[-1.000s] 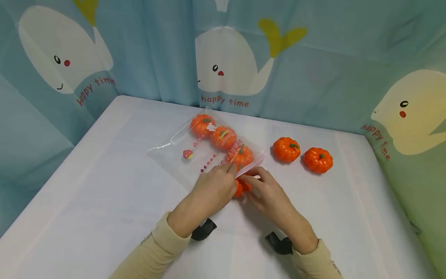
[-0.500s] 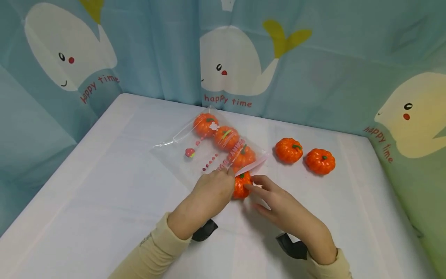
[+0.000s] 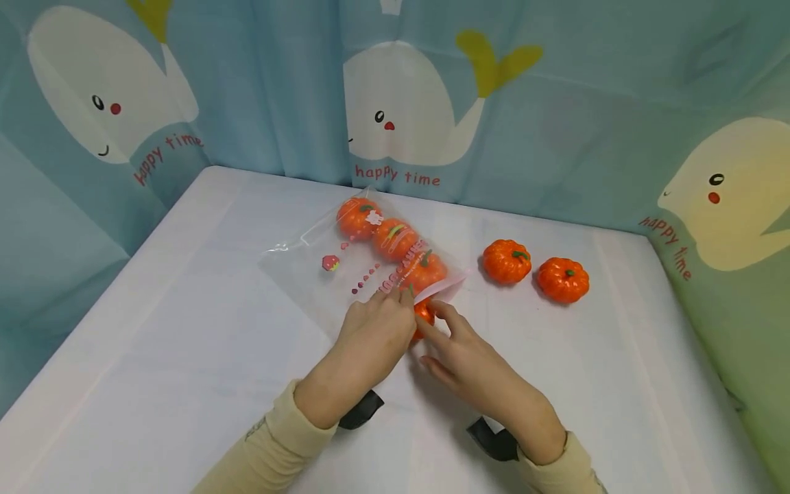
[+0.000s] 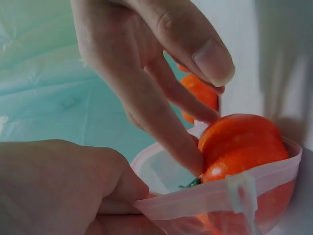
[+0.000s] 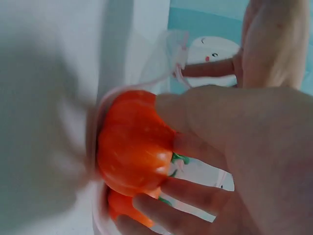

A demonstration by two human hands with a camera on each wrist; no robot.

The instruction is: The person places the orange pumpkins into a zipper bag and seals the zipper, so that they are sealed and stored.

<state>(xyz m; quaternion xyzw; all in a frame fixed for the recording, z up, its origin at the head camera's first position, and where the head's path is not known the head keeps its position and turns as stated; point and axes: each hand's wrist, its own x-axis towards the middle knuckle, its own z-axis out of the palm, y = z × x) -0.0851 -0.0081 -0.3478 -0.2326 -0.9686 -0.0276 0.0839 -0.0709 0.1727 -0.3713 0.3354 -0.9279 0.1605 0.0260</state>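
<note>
A clear zip bag with pink prints lies flat on the table, several small orange pumpkins inside it. My left hand pinches the edge of the bag's pink-rimmed mouth. At that mouth sits another pumpkin, partly within the rim. The straight fingers of my right hand press against this pumpkin, while the thumb stands off it in the left wrist view. In the right wrist view the pumpkin fills the opening, and one more shows below it.
Two loose pumpkins, one beside the other, lie on the white table right of the bag. A whale-print curtain hangs behind and around the table. Black straps are at both wrists.
My right hand drew back from the pumpkin at the bag mouth, its fingers spreading, then returned against it. That pumpkin now sits further into the bag. The left hand keeps its hold.
</note>
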